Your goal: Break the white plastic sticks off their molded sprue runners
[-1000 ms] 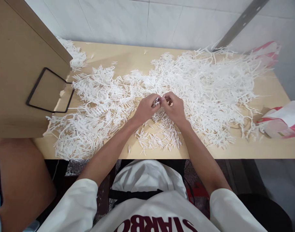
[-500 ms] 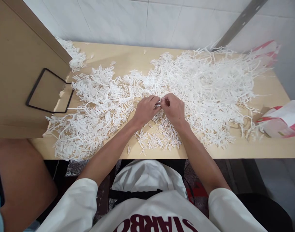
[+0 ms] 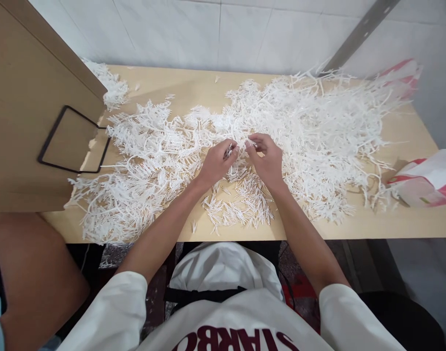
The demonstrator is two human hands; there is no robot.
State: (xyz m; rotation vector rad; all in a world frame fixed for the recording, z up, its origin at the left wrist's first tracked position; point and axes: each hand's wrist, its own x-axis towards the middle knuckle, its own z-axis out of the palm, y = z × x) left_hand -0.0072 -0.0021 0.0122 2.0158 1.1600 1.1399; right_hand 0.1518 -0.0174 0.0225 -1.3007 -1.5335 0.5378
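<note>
Small white branched sprig, thin, plastic-looking, sits at table centre, between the two hands, at the right fingertips. Right hand: thumb and fingers pinching the sprig, remaining fingers bent. Left hand: fingers curled round small white plastic-looking bits, partly hidden, exact count can't tell. Fingertips of both hands near each other, small gap between. Just in front of the wrists, loose scatter of short thin white sticks lying flat. Left of hands, big tangled heap of white branched strands; right of hands, larger tangled white heap with longer strands; the two run together behind the hands. All on a light wood-coloured tabletop. Right end: crumpled red-and-white plastic bag near the heap, another red-and-white plastic piece at far right corner. Left end: large brown cardboard panel, upright, black squarish wire frame against its lower part. Behind: pale tiled wall, slanted grey perforated metal strut. Lower left, another person's bent bare arm.
</note>
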